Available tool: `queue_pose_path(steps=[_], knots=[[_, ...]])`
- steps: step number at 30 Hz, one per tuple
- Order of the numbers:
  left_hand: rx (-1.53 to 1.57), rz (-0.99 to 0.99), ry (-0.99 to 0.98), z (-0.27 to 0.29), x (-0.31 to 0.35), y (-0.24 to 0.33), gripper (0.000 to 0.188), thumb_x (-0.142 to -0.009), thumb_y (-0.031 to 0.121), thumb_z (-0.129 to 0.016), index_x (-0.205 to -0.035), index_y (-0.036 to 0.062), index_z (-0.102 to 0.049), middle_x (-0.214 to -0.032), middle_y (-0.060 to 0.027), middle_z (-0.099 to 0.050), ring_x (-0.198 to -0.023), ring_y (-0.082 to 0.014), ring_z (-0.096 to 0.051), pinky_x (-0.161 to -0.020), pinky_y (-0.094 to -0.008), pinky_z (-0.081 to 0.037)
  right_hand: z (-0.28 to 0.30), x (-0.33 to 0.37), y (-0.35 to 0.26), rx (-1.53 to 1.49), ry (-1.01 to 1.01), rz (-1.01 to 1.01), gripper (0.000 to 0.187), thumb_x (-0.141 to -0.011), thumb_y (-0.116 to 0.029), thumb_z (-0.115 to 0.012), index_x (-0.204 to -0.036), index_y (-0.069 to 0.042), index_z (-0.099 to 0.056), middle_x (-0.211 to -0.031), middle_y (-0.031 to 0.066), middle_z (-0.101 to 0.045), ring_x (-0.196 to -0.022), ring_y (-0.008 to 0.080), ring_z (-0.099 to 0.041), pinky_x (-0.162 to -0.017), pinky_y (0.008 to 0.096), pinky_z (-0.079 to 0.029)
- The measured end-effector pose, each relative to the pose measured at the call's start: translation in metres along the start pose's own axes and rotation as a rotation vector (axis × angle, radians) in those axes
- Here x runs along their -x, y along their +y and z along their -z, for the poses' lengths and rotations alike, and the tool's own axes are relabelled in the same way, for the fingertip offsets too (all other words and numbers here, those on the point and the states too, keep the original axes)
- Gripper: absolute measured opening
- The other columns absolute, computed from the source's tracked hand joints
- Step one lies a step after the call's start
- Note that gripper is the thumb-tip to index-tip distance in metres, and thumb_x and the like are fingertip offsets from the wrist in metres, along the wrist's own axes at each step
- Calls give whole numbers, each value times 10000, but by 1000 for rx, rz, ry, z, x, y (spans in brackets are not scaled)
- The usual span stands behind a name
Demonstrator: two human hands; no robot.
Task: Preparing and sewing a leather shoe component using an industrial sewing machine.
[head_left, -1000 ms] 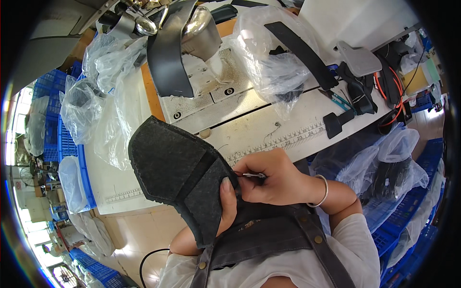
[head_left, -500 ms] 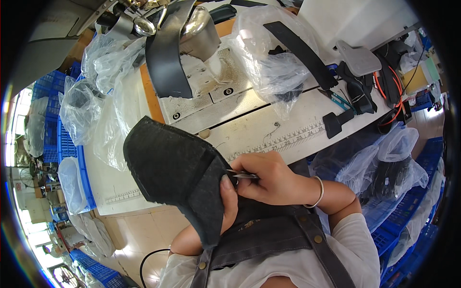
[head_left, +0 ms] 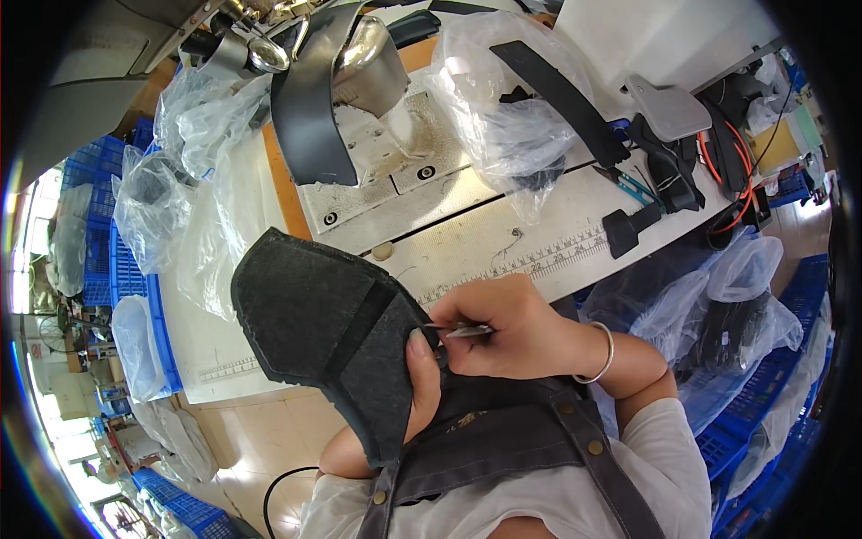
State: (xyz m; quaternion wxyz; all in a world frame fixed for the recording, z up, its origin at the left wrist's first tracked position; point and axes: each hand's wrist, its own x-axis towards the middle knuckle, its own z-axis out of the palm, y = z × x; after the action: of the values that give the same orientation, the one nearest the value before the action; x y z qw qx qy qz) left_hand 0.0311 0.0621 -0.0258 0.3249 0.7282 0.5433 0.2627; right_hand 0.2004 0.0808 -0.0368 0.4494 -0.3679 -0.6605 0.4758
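Right hand: I see my right hand (head_left: 516,328) closed around small metal snips (head_left: 460,331), tips pointing left at the edge of the felt piece (head_left: 314,314).
Left hand: my left hand (head_left: 422,377) is mostly hidden behind the felt piece; only the thumb shows, pressed on its right edge, so it grips the piece.
Felt piece: dark grey, shield-shaped, with 1 darker band running across it; I hold it up above my lap, just left of the right hand, the snips touching its edge.
Worktop: the pale worktop (head_left: 503,242) lies beyond the hands, with a printed ruler strip along its near edge and a sewing machine (head_left: 359,72) at the far left.
Around: clear plastic bags (head_left: 503,135) with black parts lie on the worktop; blue crates (head_left: 135,278) stand at the left.
Open room: the bare worktop strip just above my hands is free; bags crowd both sides.
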Motion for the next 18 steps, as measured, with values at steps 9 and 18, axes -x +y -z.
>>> queue_pose_path(steps=[9,18], knots=[[14,45,-37,1,0,8,259,-887,151,-448,-1022,-54,-530,-976,-171,-563,-965,-302,-533,-890,-379,-372,-1,0,7,194,36,119,181,-692,-56,-665,-856,-15,-600,-654,77,-596,-573,171,-599,-510,255,-448],[0,117,47,1,3,3,303,-881,152,-468,-1083,-72,-500,-1021,-177,-559,-989,-304,-538,-902,-375,-379,10,-1,-6,-15,-58,-68,183,-735,-37,-638,-913,-6,-614,-663,45,-620,-571,88,-594,-515,213,-443]])
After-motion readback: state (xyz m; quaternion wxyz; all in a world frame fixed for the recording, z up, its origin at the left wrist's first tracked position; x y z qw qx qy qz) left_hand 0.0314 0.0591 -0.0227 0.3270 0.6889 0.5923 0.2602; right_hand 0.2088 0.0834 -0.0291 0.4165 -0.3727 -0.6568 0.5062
